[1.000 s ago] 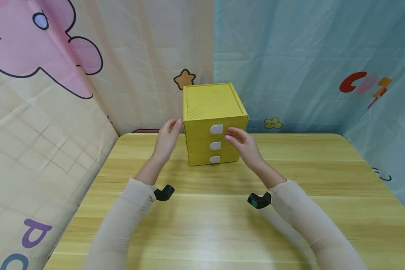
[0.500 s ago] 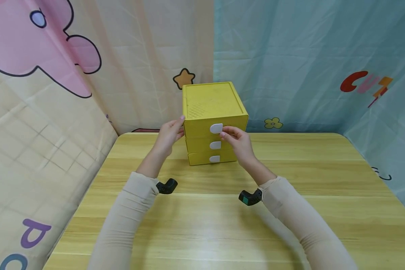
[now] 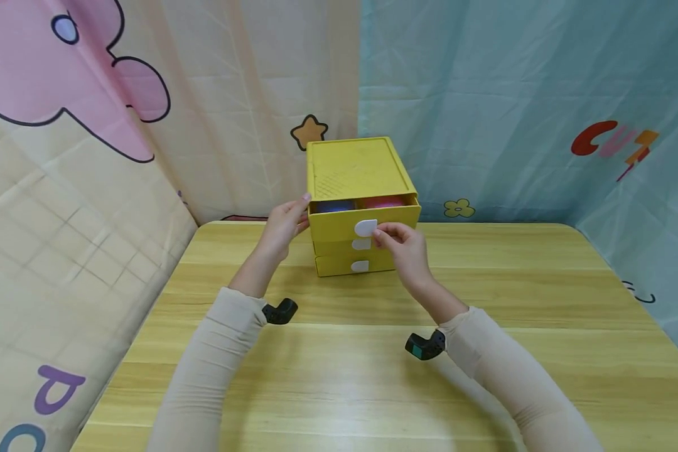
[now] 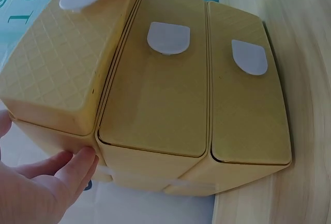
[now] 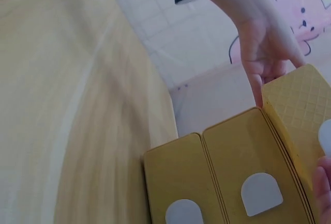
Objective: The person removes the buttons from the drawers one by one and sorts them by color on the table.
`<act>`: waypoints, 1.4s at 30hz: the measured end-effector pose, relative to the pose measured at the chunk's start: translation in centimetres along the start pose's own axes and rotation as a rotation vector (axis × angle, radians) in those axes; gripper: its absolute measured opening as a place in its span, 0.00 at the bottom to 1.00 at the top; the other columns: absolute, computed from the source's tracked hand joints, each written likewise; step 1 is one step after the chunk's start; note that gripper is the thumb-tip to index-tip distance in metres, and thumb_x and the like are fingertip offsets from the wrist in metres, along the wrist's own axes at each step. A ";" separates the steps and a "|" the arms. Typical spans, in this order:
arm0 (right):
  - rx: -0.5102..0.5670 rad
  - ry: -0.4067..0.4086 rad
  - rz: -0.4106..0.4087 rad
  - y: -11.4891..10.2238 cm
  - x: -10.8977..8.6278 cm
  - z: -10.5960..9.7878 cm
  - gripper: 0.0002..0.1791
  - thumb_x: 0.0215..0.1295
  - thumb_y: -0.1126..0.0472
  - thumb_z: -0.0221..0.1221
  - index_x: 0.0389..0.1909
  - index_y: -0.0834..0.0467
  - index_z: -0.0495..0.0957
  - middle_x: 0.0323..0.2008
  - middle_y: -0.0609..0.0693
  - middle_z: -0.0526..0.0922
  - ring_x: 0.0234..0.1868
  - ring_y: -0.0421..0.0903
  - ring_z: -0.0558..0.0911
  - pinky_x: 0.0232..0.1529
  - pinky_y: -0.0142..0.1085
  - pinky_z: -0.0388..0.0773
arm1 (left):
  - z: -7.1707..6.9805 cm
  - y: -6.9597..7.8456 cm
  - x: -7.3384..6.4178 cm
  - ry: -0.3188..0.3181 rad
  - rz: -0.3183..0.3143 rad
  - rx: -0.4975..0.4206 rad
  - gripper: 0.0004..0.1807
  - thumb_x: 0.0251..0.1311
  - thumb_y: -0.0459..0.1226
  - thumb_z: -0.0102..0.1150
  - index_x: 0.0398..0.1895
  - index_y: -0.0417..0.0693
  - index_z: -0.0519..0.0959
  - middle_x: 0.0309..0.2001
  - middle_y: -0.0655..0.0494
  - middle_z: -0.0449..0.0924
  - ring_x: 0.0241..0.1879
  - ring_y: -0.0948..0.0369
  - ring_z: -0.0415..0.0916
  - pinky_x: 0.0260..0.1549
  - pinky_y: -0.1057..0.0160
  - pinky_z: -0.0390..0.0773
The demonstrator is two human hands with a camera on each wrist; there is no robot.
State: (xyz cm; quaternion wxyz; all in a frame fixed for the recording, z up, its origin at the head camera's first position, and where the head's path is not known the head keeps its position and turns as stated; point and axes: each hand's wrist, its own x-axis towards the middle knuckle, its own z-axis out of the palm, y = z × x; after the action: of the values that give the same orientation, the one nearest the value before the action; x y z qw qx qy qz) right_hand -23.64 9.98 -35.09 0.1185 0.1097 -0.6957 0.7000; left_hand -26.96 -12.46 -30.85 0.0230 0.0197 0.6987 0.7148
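A yellow three-drawer cabinet (image 3: 358, 169) stands on the table, each drawer front bearing a white tab handle. Its top drawer (image 3: 336, 226) is pulled partway out, showing something blue (image 3: 336, 206) and something pink (image 3: 385, 201) inside. My right hand (image 3: 409, 251) pinches the edge of that drawer's white handle (image 3: 366, 228) between thumb and fingers. At the cabinet's left side, my left hand (image 3: 282, 229) presses near the upper front corner, thumb up by the top edge. In the left wrist view, its fingers (image 4: 77, 169) lie against the side wall, just behind the drawer front.
The two lower drawers, the middle one (image 4: 155, 89) and the bottom one (image 4: 248, 115), are closed. A wood-grain table (image 3: 339, 376) extends toward me. Printed curtains (image 3: 486, 94) hang close behind the cabinet and at both sides. Black wrist cameras (image 3: 280, 311) sit at both cuffs.
My right hand came left to the top handle, took hold and drew the top drawer outward, baring its contents. My left hand moved in against the cabinet's side and stays there.
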 end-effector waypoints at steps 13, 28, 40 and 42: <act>0.029 0.014 -0.031 -0.6 -3.6 -0.5 0.13 0.56 0.63 0.61 0.33 0.72 0.78 0.30 0.68 0.78 0.29 0.51 0.80 0.36 0.36 0.80 | -0.1 0.2 -0.2 0.020 -0.025 0.008 0.33 0.62 0.48 0.49 0.61 0.31 0.61 0.62 0.43 0.59 0.55 0.51 0.63 0.54 0.61 0.68; 0.018 0.036 -0.053 -3.0 -8.9 -0.6 0.06 0.55 0.73 0.59 0.32 0.73 0.78 0.28 0.67 0.78 0.26 0.45 0.80 0.35 0.37 0.80 | -0.2 0.0 -0.1 0.011 -0.006 -0.028 0.31 0.63 0.46 0.50 0.58 0.28 0.63 0.60 0.43 0.61 0.54 0.51 0.65 0.54 0.61 0.68; 0.017 0.042 -0.119 -1.8 -11.6 -1.1 0.05 0.54 0.72 0.60 0.31 0.70 0.79 0.27 0.63 0.79 0.26 0.48 0.81 0.33 0.40 0.80 | -0.2 0.1 -0.2 0.016 -0.004 -0.009 0.31 0.63 0.46 0.49 0.59 0.29 0.62 0.61 0.43 0.60 0.55 0.51 0.63 0.52 0.64 0.69; 0.022 0.042 -0.133 -1.6 -11.9 -1.1 0.04 0.53 0.73 0.60 0.31 0.70 0.79 0.26 0.62 0.79 0.26 0.48 0.81 0.32 0.40 0.80 | -0.2 0.1 -0.2 0.019 -0.004 -0.009 0.31 0.63 0.46 0.49 0.59 0.29 0.62 0.61 0.43 0.61 0.55 0.52 0.63 0.52 0.64 0.70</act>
State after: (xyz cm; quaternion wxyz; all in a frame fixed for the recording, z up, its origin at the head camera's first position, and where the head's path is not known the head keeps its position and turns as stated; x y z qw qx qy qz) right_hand -11.80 10.95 -37.39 0.1780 0.1422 -0.6765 0.7003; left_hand -26.74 -12.65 -30.77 0.0180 0.0112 0.6956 0.7182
